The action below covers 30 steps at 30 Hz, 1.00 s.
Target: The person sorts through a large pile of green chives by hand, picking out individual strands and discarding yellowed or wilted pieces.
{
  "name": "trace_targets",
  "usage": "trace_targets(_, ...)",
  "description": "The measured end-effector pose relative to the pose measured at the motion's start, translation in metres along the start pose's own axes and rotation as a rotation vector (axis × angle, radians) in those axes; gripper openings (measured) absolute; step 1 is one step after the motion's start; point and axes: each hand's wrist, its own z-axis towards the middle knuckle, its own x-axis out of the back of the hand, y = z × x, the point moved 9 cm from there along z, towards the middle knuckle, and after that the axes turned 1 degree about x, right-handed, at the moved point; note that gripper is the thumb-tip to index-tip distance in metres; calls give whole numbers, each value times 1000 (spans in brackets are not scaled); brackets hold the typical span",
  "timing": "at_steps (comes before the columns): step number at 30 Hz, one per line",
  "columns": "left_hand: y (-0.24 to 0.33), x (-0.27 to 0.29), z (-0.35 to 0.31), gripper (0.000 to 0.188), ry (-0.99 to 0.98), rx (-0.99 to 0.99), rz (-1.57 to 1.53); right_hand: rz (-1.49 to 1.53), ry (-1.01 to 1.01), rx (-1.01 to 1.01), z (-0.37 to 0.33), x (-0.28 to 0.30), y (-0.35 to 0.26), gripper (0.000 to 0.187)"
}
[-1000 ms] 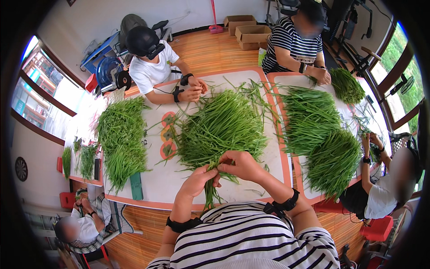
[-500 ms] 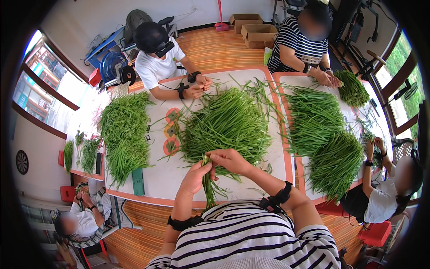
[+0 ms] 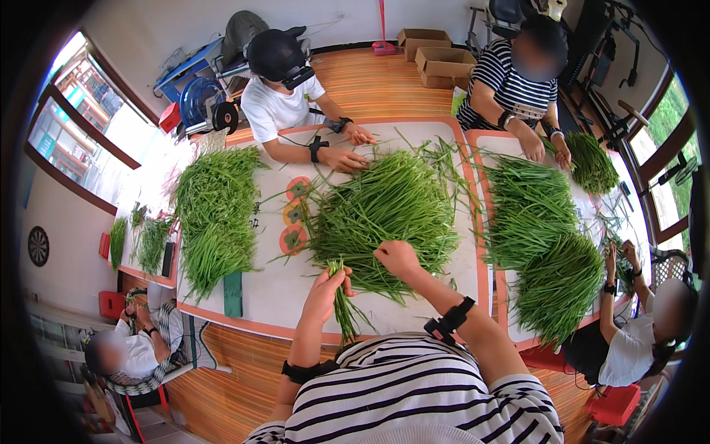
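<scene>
My left hand [image 3: 322, 294] is closed around a small bunch of garlic chives [image 3: 343, 314], its pale cut ends pointing up and the green leaves hanging toward my striped shirt. My right hand [image 3: 398, 259] is over the near edge of a large heap of garlic chives [image 3: 388, 196] in the middle of the table. Its fingers are curled together; whatever they pinch, if anything, is hidden. Across the heap, a co-worker in white has one hand [image 3: 344, 159] touching its far left edge.
Another chive pile [image 3: 214, 214] lies on the left of the table [image 3: 277, 300], beside a green strip [image 3: 233, 294]. More chives [image 3: 532, 207] cover the right-hand table, where a person in stripes and a seated person work. Cardboard boxes [image 3: 444, 66] stand behind on the floor.
My right hand has left the bunch and moved right and forward to the heap. My left hand still grips the bunch. The whole view has shifted slightly.
</scene>
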Motion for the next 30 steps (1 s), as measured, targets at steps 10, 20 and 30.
trace_targets(10,5,-12,15,24,19,-96,51,425,-135,177,-39,59,-69,21)
trace_targets(20,-13,-47,16,21,-175,154,20,548,-136,201,-41,66,-56,18)
trace_targets(30,-9,-44,10,31,-202,143,41,-210,371,-103,-30,111,73,20)
